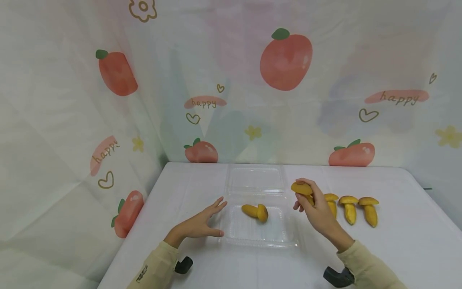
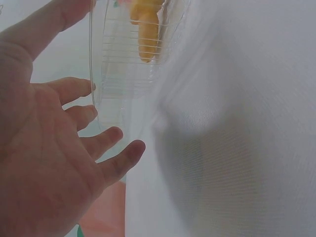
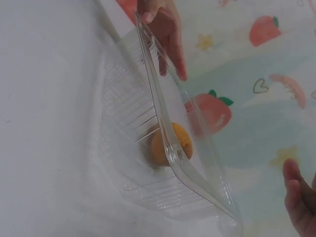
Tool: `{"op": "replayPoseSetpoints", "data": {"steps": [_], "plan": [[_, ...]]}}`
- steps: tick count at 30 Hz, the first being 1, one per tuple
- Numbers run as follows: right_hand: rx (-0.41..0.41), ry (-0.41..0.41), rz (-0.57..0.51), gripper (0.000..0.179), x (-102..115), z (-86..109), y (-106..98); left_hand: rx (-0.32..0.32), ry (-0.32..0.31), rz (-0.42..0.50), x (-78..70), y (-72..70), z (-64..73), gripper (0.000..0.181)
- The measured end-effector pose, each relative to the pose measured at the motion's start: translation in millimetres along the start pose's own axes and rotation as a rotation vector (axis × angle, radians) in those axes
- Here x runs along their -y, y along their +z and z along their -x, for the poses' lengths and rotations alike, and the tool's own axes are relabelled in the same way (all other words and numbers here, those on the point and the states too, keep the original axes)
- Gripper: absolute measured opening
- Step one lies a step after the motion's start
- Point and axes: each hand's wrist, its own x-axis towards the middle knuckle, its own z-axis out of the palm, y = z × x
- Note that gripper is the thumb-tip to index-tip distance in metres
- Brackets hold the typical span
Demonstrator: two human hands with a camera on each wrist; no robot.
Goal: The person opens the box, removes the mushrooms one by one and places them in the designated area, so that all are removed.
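A clear plastic clamshell box (image 1: 258, 241) lies open on the table, its lid folded back toward the wall. Inside it one yellow mushroom (image 1: 255, 212) rests on its side. My left hand (image 1: 200, 222) is at the box's left side, fingers and thumb spread; in the left wrist view its thumb (image 2: 54, 22) reaches the rim. Just right of the box, my right hand (image 1: 317, 210) pinches another yellow mushroom (image 1: 301, 188), cap up and raised above the table. In the right wrist view only fingertips of that hand (image 3: 298, 200) show, and its mushroom is out of view.
To the right of my right hand, three yellow mushrooms stand in a row: one (image 1: 331, 204) partly behind the hand, a middle one (image 1: 349, 209) and an outer one (image 1: 369, 210). The white table (image 1: 404, 241) meets a fruit-printed cloth backdrop (image 1: 234, 124) at the back.
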Motion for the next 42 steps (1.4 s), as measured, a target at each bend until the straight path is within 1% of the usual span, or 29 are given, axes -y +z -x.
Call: {"op": "replayPoseSetpoints", "data": {"steps": [4, 8, 11, 16, 20, 26, 30, 32, 37, 42], "plan": [[-0.032, -0.030, -0.015, 0.037, -2.3, -1.3, -2.8, -0.001, -0.003, 0.000, -0.3, -0.2, -0.3, 0.095], [-0.044, -0.027, 0.056, 0.040, -6.2, -1.3, -8.2, 0.001, -0.011, 0.005, -0.7, 0.1, -0.2, 0.095], [-0.024, -0.006, 0.082, 0.045, -8.1, -0.1, -13.1, 0.001, -0.017, 0.005, -1.3, 0.2, 0.3, 0.095], [0.038, 0.009, 0.020, 0.054, -8.0, 2.3, -21.5, 0.002, -0.016, 0.008, -2.7, -0.1, 1.1, 0.095], [0.060, 0.013, 0.030, 0.059, -6.2, 5.4, -28.8, 0.003, -0.009, 0.010, -3.5, -0.4, 1.6, 0.095], [0.073, 0.005, 0.131, 0.063, -5.4, 10.0, -39.4, 0.003, -0.005, 0.019, -3.8, -0.7, 2.0, 0.095], [0.089, 0.026, 0.185, 0.066, -7.1, 13.9, -46.4, 0.004, -0.005, 0.020, -2.7, -0.5, 2.2, 0.095], [0.093, 0.038, 0.195, 0.068, -8.1, 15.3, -50.8, 0.005, -0.004, 0.022, -1.9, -0.2, 2.1, 0.094], [0.081, 0.034, 0.206, 0.071, -9.7, 17.3, -61.7, 0.003, -0.004, 0.018, -0.8, -0.1, 2.0, 0.095], [0.035, -0.016, 0.240, 0.072, -14.0, 19.8, -70.8, 0.000, -0.006, 0.003, -1.8, -0.3, 1.0, 0.094]]}}
